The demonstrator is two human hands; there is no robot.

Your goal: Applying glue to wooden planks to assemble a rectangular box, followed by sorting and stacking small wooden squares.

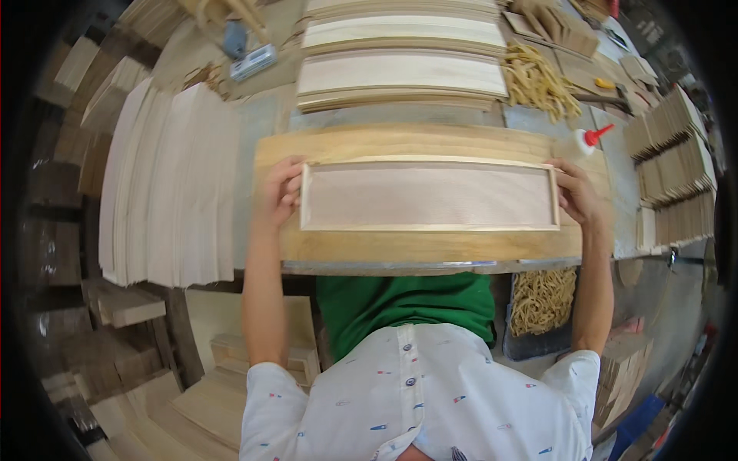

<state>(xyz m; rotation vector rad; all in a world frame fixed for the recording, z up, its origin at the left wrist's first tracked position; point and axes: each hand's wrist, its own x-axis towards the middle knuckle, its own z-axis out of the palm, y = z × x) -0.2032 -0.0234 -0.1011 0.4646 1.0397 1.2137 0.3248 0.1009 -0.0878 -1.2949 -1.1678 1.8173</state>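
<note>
A long, shallow wooden tray (pixel 430 195) with a pale flat panel and a narrow raised rim lies in front of me, over a wooden board (pixel 430 247). My left hand (pixel 283 190) grips its left end, fingers curled at the rim. At the opposite end, my right hand (pixel 575 192) holds the rim in the same way. Both thumbs are partly hidden. Just beyond my right hand, a white glue bottle (pixel 584 144) with a red nozzle tips to one side.
Stacked wooden panels (pixel 403 73) lie beyond the board, beside a heap of tan rubber bands (pixel 538 81). Thin sheets (pixel 165 184) stand at left; small wood pieces (pixel 676 169) are stacked at right. A dark bin (pixel 529 349) of bands sits below the table edge.
</note>
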